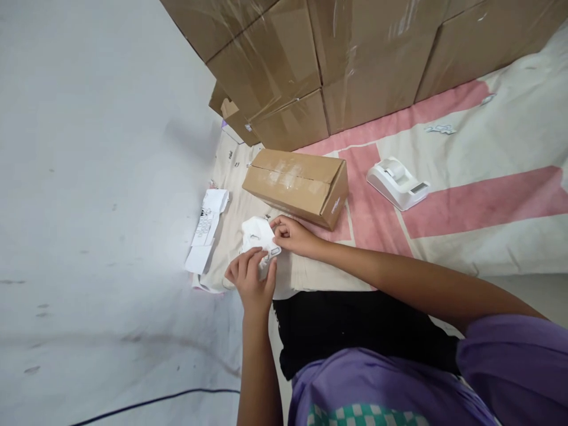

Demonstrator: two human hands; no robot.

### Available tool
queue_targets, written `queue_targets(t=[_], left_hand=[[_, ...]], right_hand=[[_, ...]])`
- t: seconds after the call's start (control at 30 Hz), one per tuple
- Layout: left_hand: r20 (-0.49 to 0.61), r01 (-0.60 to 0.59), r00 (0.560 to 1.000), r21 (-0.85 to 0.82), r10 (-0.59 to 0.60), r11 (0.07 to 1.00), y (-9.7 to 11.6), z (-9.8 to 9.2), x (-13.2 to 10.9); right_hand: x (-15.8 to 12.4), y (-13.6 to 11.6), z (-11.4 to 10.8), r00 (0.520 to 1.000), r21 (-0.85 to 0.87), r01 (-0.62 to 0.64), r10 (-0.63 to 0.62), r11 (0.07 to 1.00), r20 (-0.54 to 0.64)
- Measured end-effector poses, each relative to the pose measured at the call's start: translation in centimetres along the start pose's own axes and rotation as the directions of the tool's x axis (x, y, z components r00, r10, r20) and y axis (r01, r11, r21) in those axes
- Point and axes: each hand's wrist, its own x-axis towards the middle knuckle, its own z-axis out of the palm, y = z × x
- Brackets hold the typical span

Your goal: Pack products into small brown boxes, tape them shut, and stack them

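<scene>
My left hand (251,278) and my right hand (293,235) both pinch a small white crumpled packet (256,235), held just above a cream and pink cloth (465,171). The left fingers close on its lower edge, and the right fingers grip its right side near a small printed label. A taped brown cardboard box (296,185) lies just beyond the hands.
Large stacked cardboard cartons (355,59) wall off the far side. A white tape dispenser (397,183) sits on the cloth to the right. Printed paper sheets (206,231) lie at the cloth's left edge. Grey floor with a dark cable (146,402) spreads left.
</scene>
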Motion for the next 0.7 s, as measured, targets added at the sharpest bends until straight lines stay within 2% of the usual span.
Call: queue_targets(t=[0.17,0.37,0.5,0.7], left_hand=[[0.113,0.041,0.992,0.105,-0.053,0.994,-0.2,0.3,-0.1],[0.152,0.087,0.985,0.007,-0.087,0.996,-0.4,-0.1,0.1],[0.14,0.122,0.983,0.005,-0.122,0.992,-0.3,-0.1,0.1],[0.053,0.073,0.996,0.014,-0.073,0.997,-0.6,0.7,-0.3]], right_hand=[[-0.4,-0.5,0.3,0.999,0.005,-0.002,0.002,1.0,0.034],[-0.8,-0.6,0.5,0.998,-0.091,0.047,-0.042,0.995,0.048],[-1.0,-0.8,0.6,0.997,-0.12,0.057,-0.049,0.991,0.067],[-1.0,-1.2,0.7,0.998,-0.17,0.05,-0.044,0.984,0.041]])
